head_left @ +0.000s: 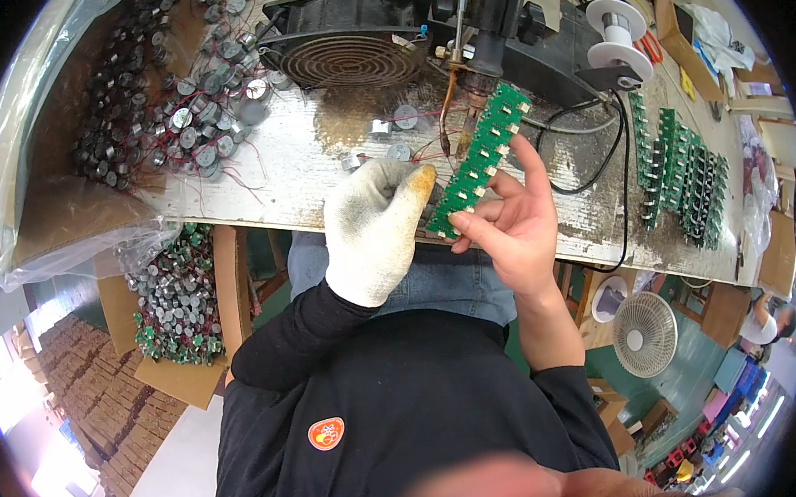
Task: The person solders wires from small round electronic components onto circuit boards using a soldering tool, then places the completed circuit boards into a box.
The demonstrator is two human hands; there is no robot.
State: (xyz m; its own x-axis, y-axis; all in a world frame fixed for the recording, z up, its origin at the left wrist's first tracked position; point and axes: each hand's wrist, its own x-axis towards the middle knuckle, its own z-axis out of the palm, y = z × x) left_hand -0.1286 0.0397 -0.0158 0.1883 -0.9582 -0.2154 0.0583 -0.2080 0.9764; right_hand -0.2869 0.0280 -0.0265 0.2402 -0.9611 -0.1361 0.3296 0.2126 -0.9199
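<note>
Green board strip (482, 157) at frame centre is pinched in bare right hand (513, 226); gloved left hand (376, 224) is curled loosely beside it, contents cannot be told. Strip is best kept steady under iron tip (446, 127), wires clear

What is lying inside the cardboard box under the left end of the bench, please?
The cardboard box holds a heap of small round metal parts on green boards. What lies deeper in the heap is covered, and the bench hides the box's far end.
</note>
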